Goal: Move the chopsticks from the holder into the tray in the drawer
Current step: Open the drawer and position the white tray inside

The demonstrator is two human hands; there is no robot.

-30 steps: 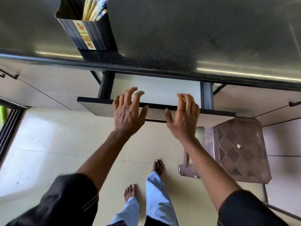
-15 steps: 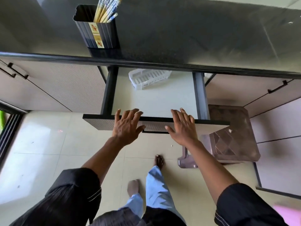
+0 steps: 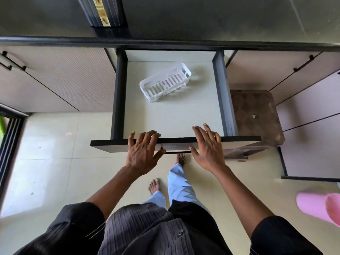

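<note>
Chopsticks: cut off by the top edge of the view; only the lower body of their holder (image 3: 103,12) shows, upright on the desk (image 3: 220,19), up and left of both hands.
Left hand (image 3: 142,152): empty, fingers spread, lying over the front panel of the drawer (image 3: 184,142); the nearer hand to the holder.
Tray (image 3: 165,82): empty, white, slatted, at the back of the drawer; long axis slanting from near-left to far-right.
Right hand (image 3: 208,146): empty, fingers spread, on the same panel, apart from the left.
Next move (judged): left hand reaches up and forward to the holder.
</note>
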